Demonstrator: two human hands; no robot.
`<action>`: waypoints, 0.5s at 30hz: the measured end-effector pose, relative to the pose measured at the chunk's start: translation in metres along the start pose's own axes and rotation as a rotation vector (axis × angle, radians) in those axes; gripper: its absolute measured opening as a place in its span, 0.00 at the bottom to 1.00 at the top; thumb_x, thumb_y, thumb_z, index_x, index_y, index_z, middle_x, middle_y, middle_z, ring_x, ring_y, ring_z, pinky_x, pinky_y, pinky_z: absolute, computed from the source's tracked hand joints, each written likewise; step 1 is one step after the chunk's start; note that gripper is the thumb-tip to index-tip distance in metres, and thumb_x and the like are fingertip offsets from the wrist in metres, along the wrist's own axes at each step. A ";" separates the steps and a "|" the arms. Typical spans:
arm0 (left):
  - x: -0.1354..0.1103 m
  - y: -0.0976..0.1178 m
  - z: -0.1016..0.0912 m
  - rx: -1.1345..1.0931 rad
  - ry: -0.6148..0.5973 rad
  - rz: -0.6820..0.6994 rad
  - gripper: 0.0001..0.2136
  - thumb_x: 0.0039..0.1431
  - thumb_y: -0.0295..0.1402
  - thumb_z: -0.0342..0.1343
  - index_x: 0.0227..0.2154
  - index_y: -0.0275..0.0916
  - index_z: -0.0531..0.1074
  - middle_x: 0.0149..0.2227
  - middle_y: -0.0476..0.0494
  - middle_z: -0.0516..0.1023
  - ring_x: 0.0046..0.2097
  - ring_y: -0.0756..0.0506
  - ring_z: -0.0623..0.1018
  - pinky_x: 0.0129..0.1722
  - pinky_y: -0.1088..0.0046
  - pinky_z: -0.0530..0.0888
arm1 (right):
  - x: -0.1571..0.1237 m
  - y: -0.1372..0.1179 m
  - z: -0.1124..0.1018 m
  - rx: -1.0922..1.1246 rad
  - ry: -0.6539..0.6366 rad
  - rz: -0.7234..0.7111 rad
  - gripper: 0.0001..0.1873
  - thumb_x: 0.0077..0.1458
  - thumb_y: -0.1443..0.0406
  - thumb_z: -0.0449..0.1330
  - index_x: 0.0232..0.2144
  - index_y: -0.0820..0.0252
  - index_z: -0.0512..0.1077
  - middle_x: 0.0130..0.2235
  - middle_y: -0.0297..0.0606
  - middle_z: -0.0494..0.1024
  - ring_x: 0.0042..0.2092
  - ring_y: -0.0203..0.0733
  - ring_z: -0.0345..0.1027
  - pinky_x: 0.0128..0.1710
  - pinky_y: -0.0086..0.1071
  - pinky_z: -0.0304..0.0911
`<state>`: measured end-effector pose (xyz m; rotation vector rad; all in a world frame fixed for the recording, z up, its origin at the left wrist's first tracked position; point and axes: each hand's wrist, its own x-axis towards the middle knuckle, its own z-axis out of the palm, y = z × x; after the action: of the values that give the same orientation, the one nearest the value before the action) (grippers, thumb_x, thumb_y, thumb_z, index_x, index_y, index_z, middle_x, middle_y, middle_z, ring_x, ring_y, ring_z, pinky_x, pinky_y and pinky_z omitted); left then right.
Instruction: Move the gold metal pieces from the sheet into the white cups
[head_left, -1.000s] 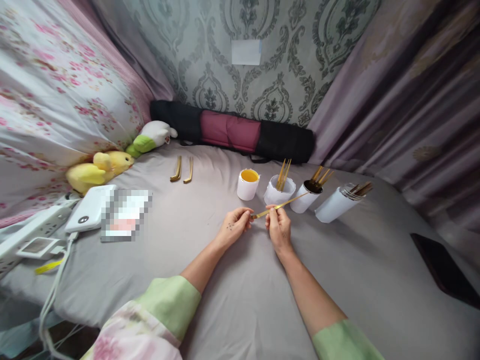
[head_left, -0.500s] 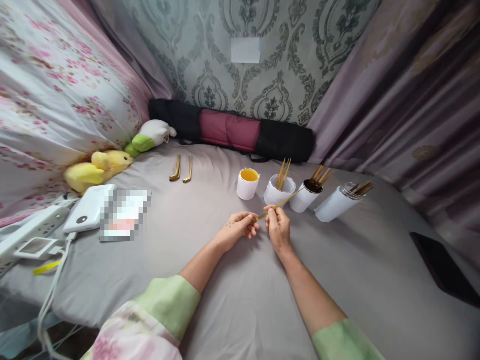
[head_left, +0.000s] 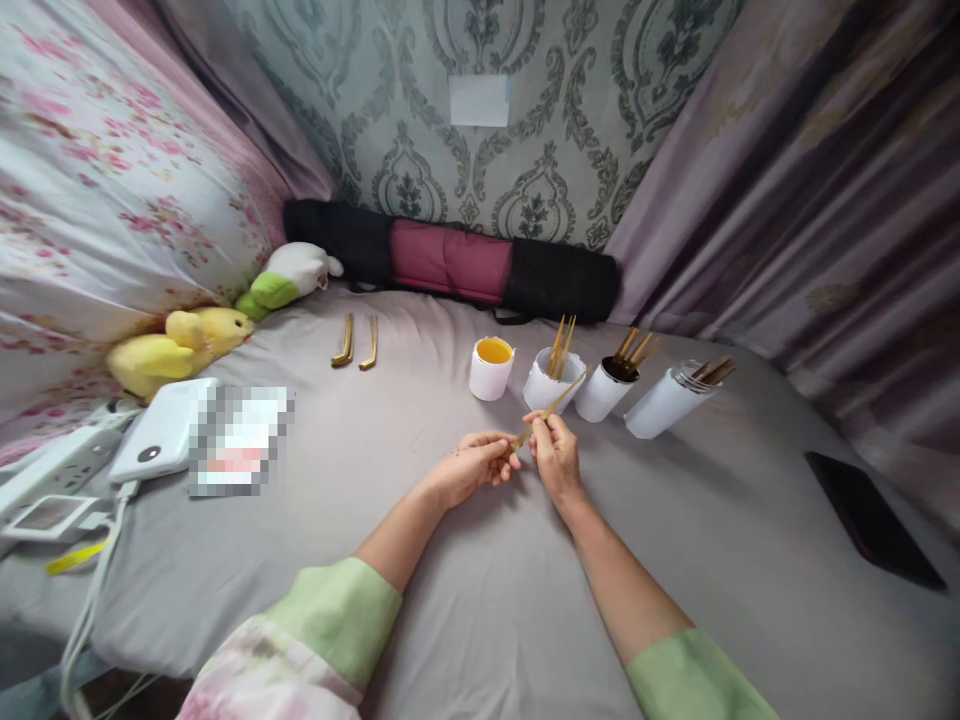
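Observation:
Both my hands are closed on one thin gold-brown stick, which slants up to the right in front of the cups. My left hand pinches its lower end between thumb and fingers. A little higher, the fingertips of my right hand grip it. Just beyond stands a white-wrapped cup with several thin sticks upright in it. Left of that is a white cup with a yellow inside. To the right are a dark-lined cup and a tilted white-wrapped jar, both holding brownish sticks.
Two small bundles of bent gold sticks lie at the back left of the grey sheet. A black phone lies right. Plush toys, a white power bank and a power strip are left; a long black-and-maroon bag lies behind.
The view has shifted slightly. The stick now points up more steeply, its lower end still in my left fingers and my right hand still gripping it.

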<state>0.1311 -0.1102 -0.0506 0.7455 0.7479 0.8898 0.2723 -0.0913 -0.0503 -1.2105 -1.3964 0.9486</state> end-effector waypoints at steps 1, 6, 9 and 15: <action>0.000 0.000 0.000 0.000 0.000 -0.003 0.13 0.52 0.34 0.54 0.39 0.31 0.67 0.28 0.42 0.73 0.23 0.54 0.70 0.20 0.79 0.61 | 0.000 0.000 0.000 0.003 -0.001 0.004 0.13 0.54 0.57 0.49 0.33 0.60 0.67 0.18 0.27 0.59 0.20 0.30 0.52 0.20 0.24 0.51; 0.000 0.001 0.000 0.000 0.019 -0.019 0.12 0.53 0.32 0.53 0.38 0.30 0.67 0.27 0.42 0.73 0.22 0.54 0.70 0.20 0.79 0.61 | 0.002 0.003 0.000 0.000 0.023 0.005 0.13 0.55 0.57 0.49 0.33 0.59 0.67 0.18 0.27 0.58 0.20 0.30 0.51 0.19 0.24 0.50; -0.001 0.001 0.001 0.003 0.025 -0.020 0.11 0.53 0.32 0.53 0.38 0.30 0.67 0.27 0.43 0.73 0.22 0.54 0.70 0.20 0.79 0.60 | 0.003 0.002 -0.002 0.000 0.043 0.003 0.13 0.55 0.57 0.49 0.33 0.59 0.67 0.19 0.27 0.58 0.20 0.30 0.51 0.19 0.24 0.50; -0.003 0.004 0.003 0.018 0.029 -0.028 0.12 0.53 0.33 0.54 0.38 0.31 0.67 0.27 0.43 0.73 0.22 0.54 0.69 0.20 0.79 0.60 | 0.007 -0.004 -0.008 0.007 0.089 -0.005 0.15 0.56 0.55 0.48 0.32 0.59 0.67 0.20 0.27 0.58 0.20 0.29 0.51 0.19 0.23 0.51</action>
<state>0.1308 -0.1120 -0.0451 0.7374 0.7910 0.8716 0.2799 -0.0856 -0.0435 -1.2286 -1.3244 0.8852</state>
